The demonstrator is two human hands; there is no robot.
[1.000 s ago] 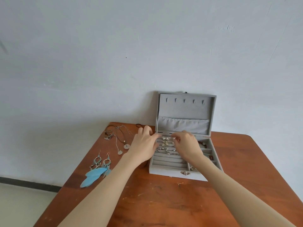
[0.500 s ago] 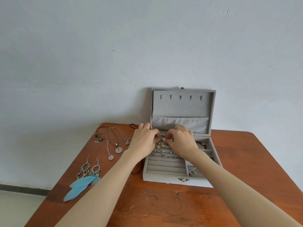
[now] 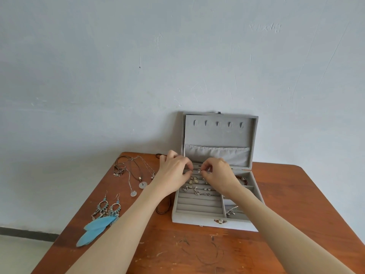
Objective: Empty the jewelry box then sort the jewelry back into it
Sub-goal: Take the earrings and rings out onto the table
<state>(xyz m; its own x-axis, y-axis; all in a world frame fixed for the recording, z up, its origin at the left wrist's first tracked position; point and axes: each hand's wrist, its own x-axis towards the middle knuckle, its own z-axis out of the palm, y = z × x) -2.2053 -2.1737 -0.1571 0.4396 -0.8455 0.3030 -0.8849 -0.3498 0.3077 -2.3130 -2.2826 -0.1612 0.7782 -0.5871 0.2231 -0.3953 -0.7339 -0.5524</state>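
A grey velvet jewelry box (image 3: 197, 219) stands open on the wooden table (image 3: 296, 204), its lid leaning against the wall. Both my hands hover over its far ring rows. My left hand (image 3: 173, 173) pinches something tiny at its fingertips near the top row. My right hand (image 3: 219, 175) pinches a small silver earring (image 3: 199, 171) there. Several small earrings (image 3: 194, 180) sit in the ring rows. A brown bead bracelet (image 3: 242, 177) and silver pieces (image 3: 232, 209) lie in the right compartments.
On the table left of the box lie several necklaces (image 3: 136, 175), a pair of blue feather earrings (image 3: 102, 216) and a dark bead bracelet (image 3: 164, 210) against the box's left wall. The table's left edge drops to the floor.
Both hands moved a little toward the box's far row and their fingertips drew together around a small earring. The camera tilted so the table sits lower in view.
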